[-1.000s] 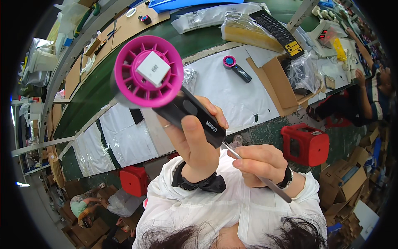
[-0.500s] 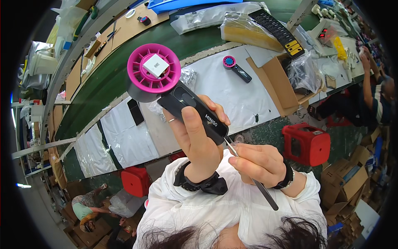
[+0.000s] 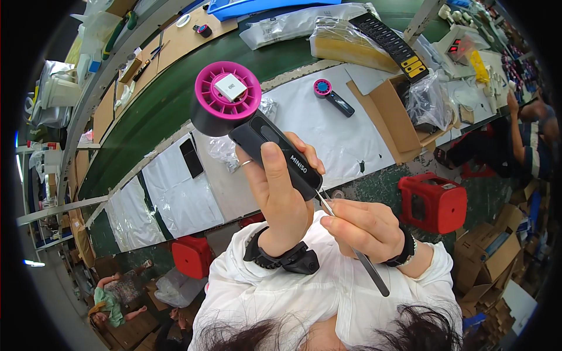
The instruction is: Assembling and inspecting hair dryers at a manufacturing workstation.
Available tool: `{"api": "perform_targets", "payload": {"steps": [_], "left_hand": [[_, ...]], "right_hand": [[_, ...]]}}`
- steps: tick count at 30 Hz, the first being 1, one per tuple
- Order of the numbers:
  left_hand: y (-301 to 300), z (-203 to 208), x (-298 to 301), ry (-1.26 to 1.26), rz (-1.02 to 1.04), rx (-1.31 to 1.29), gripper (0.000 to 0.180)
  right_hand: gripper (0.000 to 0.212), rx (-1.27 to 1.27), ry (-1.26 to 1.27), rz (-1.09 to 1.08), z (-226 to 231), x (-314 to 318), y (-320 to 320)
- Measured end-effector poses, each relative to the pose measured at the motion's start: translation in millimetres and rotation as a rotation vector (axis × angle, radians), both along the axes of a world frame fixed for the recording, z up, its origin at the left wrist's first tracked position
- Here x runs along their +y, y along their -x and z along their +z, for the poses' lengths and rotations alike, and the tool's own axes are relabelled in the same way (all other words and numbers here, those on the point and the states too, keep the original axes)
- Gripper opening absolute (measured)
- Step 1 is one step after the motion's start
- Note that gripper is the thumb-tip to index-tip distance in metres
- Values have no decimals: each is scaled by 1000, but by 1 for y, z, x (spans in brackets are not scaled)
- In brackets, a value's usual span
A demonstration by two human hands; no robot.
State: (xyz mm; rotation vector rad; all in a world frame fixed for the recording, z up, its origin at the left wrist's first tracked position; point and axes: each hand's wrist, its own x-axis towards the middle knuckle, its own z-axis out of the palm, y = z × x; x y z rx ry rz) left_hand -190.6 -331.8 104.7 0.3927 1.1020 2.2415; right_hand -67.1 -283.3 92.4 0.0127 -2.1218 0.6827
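My left hand (image 3: 284, 187) is wrapped round the black handle of a handheld fan (image 3: 266, 143), tilted with its head up to the left. The fan's round head has a magenta grille, with a small white square piece (image 3: 230, 88) at its centre. In my right hand (image 3: 366, 228) a pair of metal tweezers (image 3: 370, 274) is pinched between thumb and fingers. Their tips touch or nearly touch the bottom end of the handle; exactly where they meet it is too small to tell.
A second fan (image 3: 333, 97) lies on the white-covered table (image 3: 369, 137). Beside it stands an open cardboard box (image 3: 380, 114) with clear plastic. A black phone-like slab (image 3: 191, 158) rests at left. Red stools (image 3: 439, 205) stand on the floor; other people are at the sides.
The fan's head has swung slightly to the right and tilted, its white piece turning with it. My right hand and the tweezers have barely moved. A person at lower left has shifted posture.
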Motion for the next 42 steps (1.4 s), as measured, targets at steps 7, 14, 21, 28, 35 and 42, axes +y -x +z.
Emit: {"api": "perform_targets", "payload": {"steps": [7,14,21,28,35,42], "left_hand": [[0,-2,1,23,12,22,31],[2,2,-2,88,-41,67,31],[4,2,-5,108,-84,99,30],[9,-1,-9,135,-188,50,30],[17,1,-11,231,-370,-92,35],[18,1,-11,286,-465,-111,42]], "right_hand": [[32,0,-15,-24,1,1,3],[31,-38,-28,-34,6,0,2],[27,-98,-138,-10,15,4,-1],[32,-95,-164,94,16,12,-1],[32,-168,-204,210,20,20,0],[30,-319,-210,338,38,31,2]]}}
